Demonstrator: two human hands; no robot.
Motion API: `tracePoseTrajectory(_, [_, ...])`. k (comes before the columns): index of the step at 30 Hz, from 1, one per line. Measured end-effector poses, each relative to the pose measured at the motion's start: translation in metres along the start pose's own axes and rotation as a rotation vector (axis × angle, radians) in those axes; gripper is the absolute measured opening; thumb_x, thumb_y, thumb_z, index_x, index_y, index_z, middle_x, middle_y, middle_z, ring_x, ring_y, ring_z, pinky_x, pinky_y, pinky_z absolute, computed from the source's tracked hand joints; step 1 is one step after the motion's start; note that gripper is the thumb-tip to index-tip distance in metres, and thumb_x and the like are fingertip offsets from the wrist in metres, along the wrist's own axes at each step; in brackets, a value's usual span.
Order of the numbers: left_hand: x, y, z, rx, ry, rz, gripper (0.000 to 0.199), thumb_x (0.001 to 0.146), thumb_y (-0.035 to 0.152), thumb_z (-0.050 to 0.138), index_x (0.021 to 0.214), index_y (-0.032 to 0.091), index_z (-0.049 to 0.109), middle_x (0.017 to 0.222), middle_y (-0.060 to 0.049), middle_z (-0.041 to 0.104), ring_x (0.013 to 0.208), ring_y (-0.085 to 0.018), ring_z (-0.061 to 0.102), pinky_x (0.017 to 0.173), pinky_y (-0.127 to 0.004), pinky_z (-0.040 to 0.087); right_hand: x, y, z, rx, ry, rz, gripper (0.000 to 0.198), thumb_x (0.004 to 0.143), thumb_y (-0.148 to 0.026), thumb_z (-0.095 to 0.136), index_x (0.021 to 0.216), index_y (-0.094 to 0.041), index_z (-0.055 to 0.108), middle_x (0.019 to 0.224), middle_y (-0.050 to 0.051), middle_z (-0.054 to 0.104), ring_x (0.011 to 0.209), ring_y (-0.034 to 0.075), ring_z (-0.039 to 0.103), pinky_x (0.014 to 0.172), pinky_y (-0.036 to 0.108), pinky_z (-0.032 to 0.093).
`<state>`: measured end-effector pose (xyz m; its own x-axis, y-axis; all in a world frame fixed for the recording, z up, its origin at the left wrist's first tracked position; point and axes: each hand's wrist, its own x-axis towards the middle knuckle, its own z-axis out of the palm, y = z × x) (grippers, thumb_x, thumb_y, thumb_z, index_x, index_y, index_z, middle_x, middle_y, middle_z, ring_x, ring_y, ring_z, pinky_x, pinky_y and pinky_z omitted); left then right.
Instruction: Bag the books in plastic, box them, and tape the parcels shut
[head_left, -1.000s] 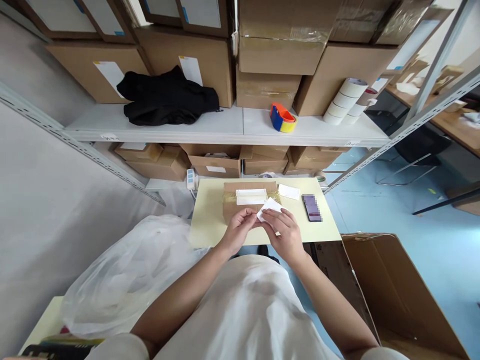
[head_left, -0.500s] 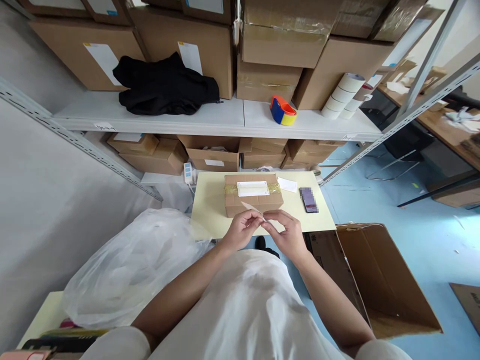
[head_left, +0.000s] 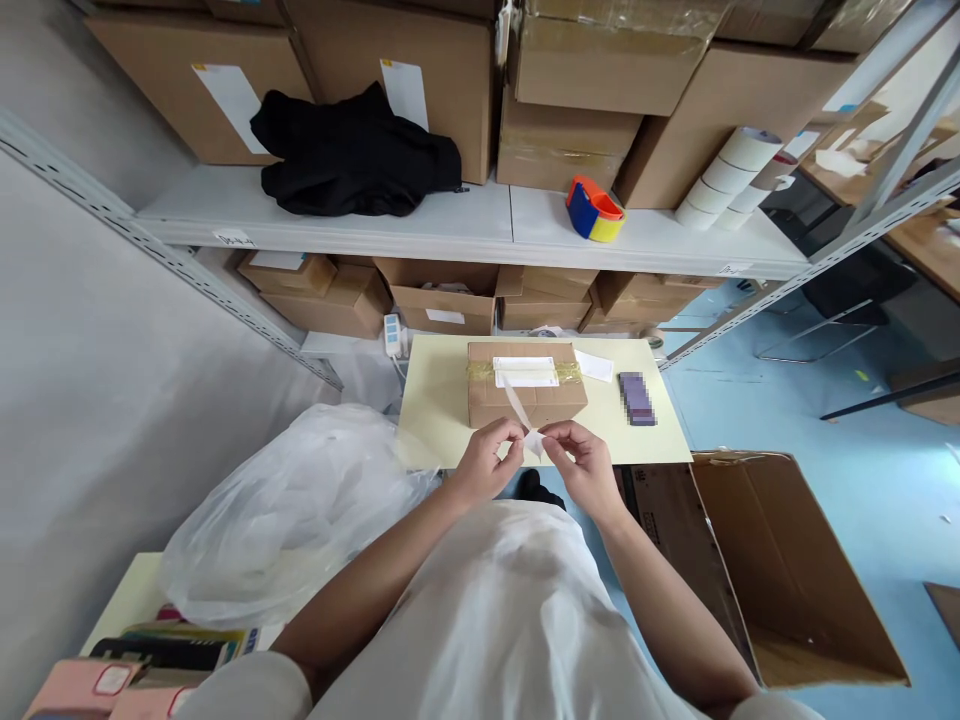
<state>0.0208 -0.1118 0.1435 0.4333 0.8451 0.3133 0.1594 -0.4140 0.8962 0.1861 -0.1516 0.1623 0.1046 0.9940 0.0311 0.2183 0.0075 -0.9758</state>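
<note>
Between my two hands stretches a small white paper label, with one narrow strip of it curling up toward the box. My left hand pinches its left side between thumb and fingertips. The right side is pinched the same way by my right hand. Just beyond the fingers, a taped cardboard box lies on the pale yellow table. A white label is stuck across its top, over the yellowish tape. Beside the box rests a white slip of paper.
A phone lies on the table's right side. A large open carton stands on the floor to the right, and a clear plastic bag bulges at the left. Ahead, a shelf bears boxes, black cloth and tape rolls.
The hands have moved slightly apart, and the white label now spreads between them, its strip standing up more. The camera view has shifted, so the surroundings sit a little farther right.
</note>
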Motion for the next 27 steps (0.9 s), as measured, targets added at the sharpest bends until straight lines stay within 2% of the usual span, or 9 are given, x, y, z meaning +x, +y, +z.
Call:
tracePoseTrajectory(3, [0.005, -0.008, -0.011, 0.037, 0.016, -0.066, 0.016, 0.088, 0.021, 0.045, 0.072, 0.019, 0.047, 0.069, 0.001, 0.054, 0.064, -0.011, 0.049, 0.062, -0.023, 0.039, 0.007, 0.007, -0.004, 0.124, 0.041, 0.072, 0.018, 0.082, -0.037, 0.064, 0.078, -0.019, 0.063, 0.07, 0.001, 0.066, 0.064, 0.013, 0.059, 0.061, 0.026, 0.048])
tracePoseTrajectory(6, [0.012, -0.017, -0.024, 0.064, 0.02, -0.144, 0.016, 0.087, 0.023, 0.045, 0.072, 0.019, 0.048, 0.068, 0.001, 0.054, 0.065, -0.012, 0.051, 0.062, -0.022, 0.04, 0.018, 0.015, -0.015, 0.257, 0.05, 0.173, 0.02, 0.079, -0.038, 0.067, 0.077, -0.02, 0.061, 0.056, -0.003, 0.058, 0.052, 0.01, 0.053, 0.053, 0.023, 0.044])
tracePoseTrajectory(12, [0.028, -0.038, -0.064, 0.152, 0.063, -0.365, 0.015, 0.085, 0.029, 0.047, 0.075, 0.02, 0.052, 0.066, 0.001, 0.059, 0.063, -0.012, 0.054, 0.06, -0.021, 0.041, 0.049, 0.032, -0.052, 0.392, 0.122, 0.304, 0.024, 0.074, -0.039, 0.073, 0.076, -0.02, 0.059, 0.05, -0.006, 0.055, 0.042, 0.008, 0.051, 0.043, 0.021, 0.043])
tracePoseTrajectory(15, [0.038, -0.047, -0.089, 0.264, 0.093, -0.49, 0.014, 0.086, 0.031, 0.045, 0.077, 0.021, 0.052, 0.059, 0.003, 0.059, 0.056, -0.013, 0.056, 0.059, -0.022, 0.041, 0.063, 0.04, -0.077, 0.344, 0.28, 0.275, 0.024, 0.074, -0.039, 0.073, 0.077, -0.019, 0.059, 0.057, -0.005, 0.059, 0.048, 0.009, 0.057, 0.047, 0.022, 0.049])
tracePoseTrajectory(18, [0.055, -0.056, -0.109, 0.504, 0.12, -0.518, 0.015, 0.086, 0.031, 0.044, 0.08, 0.022, 0.055, 0.056, 0.003, 0.059, 0.054, -0.014, 0.058, 0.061, -0.024, 0.041, 0.074, 0.048, -0.096, 0.275, 0.511, 0.18, 0.025, 0.076, -0.04, 0.072, 0.08, -0.02, 0.058, 0.066, -0.003, 0.062, 0.057, 0.011, 0.064, 0.053, 0.024, 0.054])
tracePoseTrajectory(20, [0.076, -0.065, -0.116, 0.645, 0.103, -0.493, 0.017, 0.086, 0.031, 0.044, 0.081, 0.022, 0.058, 0.059, 0.001, 0.062, 0.057, -0.016, 0.06, 0.062, -0.025, 0.041, 0.077, 0.052, -0.104, 0.248, 0.547, 0.152, 0.025, 0.077, -0.041, 0.071, 0.082, -0.02, 0.058, 0.068, -0.003, 0.063, 0.061, 0.013, 0.066, 0.055, 0.026, 0.055])
tracePoseTrajectory(22, [0.106, -0.079, -0.117, 0.756, 0.075, -0.475, 0.019, 0.086, 0.028, 0.044, 0.082, 0.021, 0.06, 0.066, -0.002, 0.066, 0.063, -0.019, 0.062, 0.064, -0.027, 0.042, 0.079, 0.057, -0.108, 0.239, 0.506, 0.16, 0.024, 0.079, -0.04, 0.07, 0.084, -0.019, 0.059, 0.069, -0.002, 0.064, 0.064, 0.015, 0.068, 0.057, 0.027, 0.056])
tracePoseTrajectory(25, [0.166, -0.107, -0.111, 0.889, 0.068, -0.49, 0.019, 0.084, 0.021, 0.045, 0.082, 0.02, 0.064, 0.08, -0.008, 0.07, 0.078, -0.024, 0.066, 0.072, -0.031, 0.044, 0.08, 0.064, -0.111, 0.241, 0.439, 0.193, 0.023, 0.081, -0.04, 0.068, 0.087, -0.019, 0.059, 0.071, -0.001, 0.065, 0.068, 0.016, 0.069, 0.059, 0.028, 0.057])
tracePoseTrajectory(27, [0.21, -0.129, -0.108, 0.881, 0.105, -0.528, 0.018, 0.083, 0.018, 0.047, 0.082, 0.018, 0.066, 0.087, -0.011, 0.071, 0.09, -0.027, 0.065, 0.081, -0.034, 0.044, 0.081, 0.067, -0.112, 0.239, 0.4, 0.217, 0.022, 0.083, -0.04, 0.067, 0.089, -0.02, 0.06, 0.072, 0.0, 0.065, 0.07, 0.016, 0.069, 0.06, 0.029, 0.057])
